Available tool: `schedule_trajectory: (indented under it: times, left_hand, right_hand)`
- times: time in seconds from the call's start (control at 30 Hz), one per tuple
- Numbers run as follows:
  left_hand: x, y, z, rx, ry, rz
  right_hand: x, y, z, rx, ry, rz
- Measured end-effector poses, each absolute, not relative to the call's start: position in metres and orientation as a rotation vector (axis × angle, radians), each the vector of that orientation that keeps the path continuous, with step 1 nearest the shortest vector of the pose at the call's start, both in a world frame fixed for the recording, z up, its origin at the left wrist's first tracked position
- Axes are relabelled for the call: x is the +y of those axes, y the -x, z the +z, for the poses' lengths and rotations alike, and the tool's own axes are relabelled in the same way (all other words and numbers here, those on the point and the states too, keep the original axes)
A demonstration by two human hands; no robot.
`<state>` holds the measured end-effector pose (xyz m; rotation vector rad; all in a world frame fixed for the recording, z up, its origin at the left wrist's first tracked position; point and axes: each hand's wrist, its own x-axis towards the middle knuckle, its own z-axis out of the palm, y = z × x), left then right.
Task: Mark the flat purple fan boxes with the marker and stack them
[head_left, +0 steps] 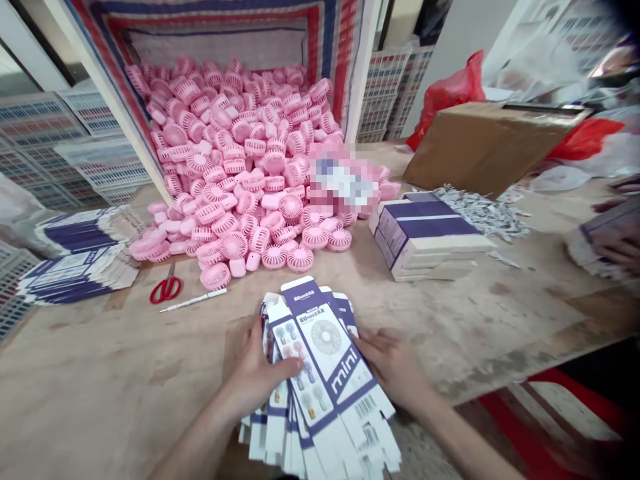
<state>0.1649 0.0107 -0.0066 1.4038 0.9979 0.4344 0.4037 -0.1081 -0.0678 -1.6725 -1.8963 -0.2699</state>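
A loose, uneven stack of flattened mini-fan boxes [325,373] in white and purple lies on the near side of the table, in front of me. My left hand [263,370] grips its left side, the thumb pressed on the top box and the fingers down along the edge. On the other side, my right hand [395,367] holds the right edge with bent fingers, some of them hidden by the boxes. The top box shows a printed fan, the word "mini" and small coloured pictures.
A big heap of pink mini fans [240,173] spills from a striped-lined frame. Red scissors [166,288] and a white pen [193,300] lie left, near more flat boxes [85,267]. Right are stacked boxes [430,230], paper shreds [485,212], a cardboard box [490,143] and another person's hand [625,247].
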Motion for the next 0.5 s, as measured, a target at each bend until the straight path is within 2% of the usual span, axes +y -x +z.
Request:
schedule_trajectory:
  times: [0.13, 0.3, 0.5]
  left_hand:
    - [0.002, -0.174, -0.004, 0.984, -1.280, 0.411]
    - [0.000, -0.170, 0.005, 0.859, -1.039, 0.247]
    - [0.000, -0.163, 0.000, 0.933, -0.862, 0.364]
  right_hand:
    - [-0.109, -0.381, -0.084, -1.847, 1.656, -0.199]
    - [-0.124, -0.404, -0.071, -1.890, 1.772, -0.148]
    - [-0.116, -0.380, -0.079, -1.863, 1.671, 0.058]
